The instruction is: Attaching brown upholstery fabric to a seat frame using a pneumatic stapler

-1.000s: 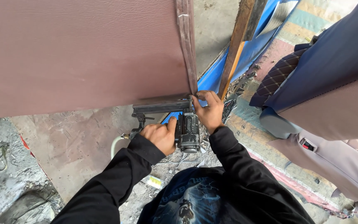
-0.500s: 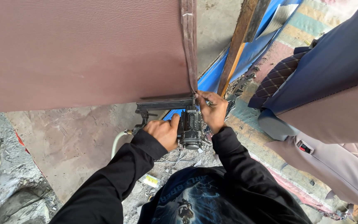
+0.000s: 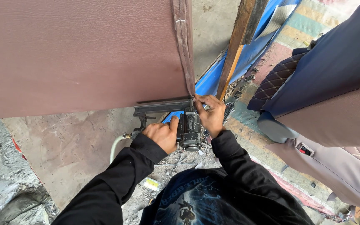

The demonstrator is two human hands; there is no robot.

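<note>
A large brown leatherette-covered panel (image 3: 80, 54) fills the upper left. Its folded seam (image 3: 184, 46) runs down to the lower right corner. My left hand (image 3: 162, 134) grips a black pneumatic staple gun (image 3: 190, 127), whose long magazine (image 3: 161, 106) lies along the panel's bottom edge. The gun's nose sits at the panel's corner. My right hand (image 3: 210, 112) pinches the leatherette at that corner, right beside the gun's nose. A pale air hose (image 3: 116, 146) leads off the gun to the left. Both sleeves are black.
A wooden post (image 3: 236, 46) leans behind a blue tarp (image 3: 255, 46). Upholstered furniture in navy and grey-beige (image 3: 330, 91) stands at the right. Beneath the panel is rough concrete floor (image 3: 63, 150) with scraps and debris.
The view and my hands shifted slightly. My right hand's fingers moved in closer on the panel corner beside the gun's nose. The left hand kept its grip on the staple gun.
</note>
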